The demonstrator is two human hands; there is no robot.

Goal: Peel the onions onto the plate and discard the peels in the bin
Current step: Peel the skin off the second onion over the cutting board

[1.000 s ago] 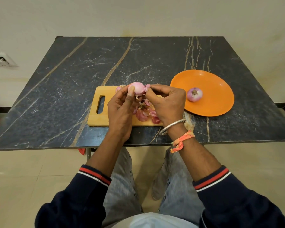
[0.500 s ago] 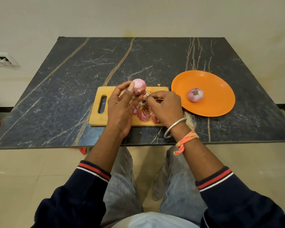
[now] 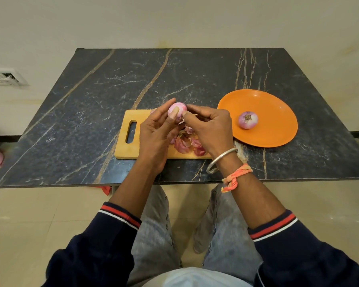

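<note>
We are mid-peel: our left hand [image 3: 155,133] grasps the pink onion [image 3: 179,108] in curled fingers [image 3: 164,110] while our right hand [image 3: 211,129] pinches its skin flap [image 3: 182,121]. Loose peels [image 3: 187,144] lie beneath the fingers on the cutting board [image 3: 124,151]. To their right, a peeled onion [image 3: 248,120] sits on the orange plate [image 3: 278,129]. The next move, we judge, is stripping the flap cleanly.

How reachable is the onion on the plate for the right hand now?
Probably yes: the plated onion sits uncovered just beside the right hand, nothing between them. But its fingers are busy pinching at the held onion in the left hand.
</note>
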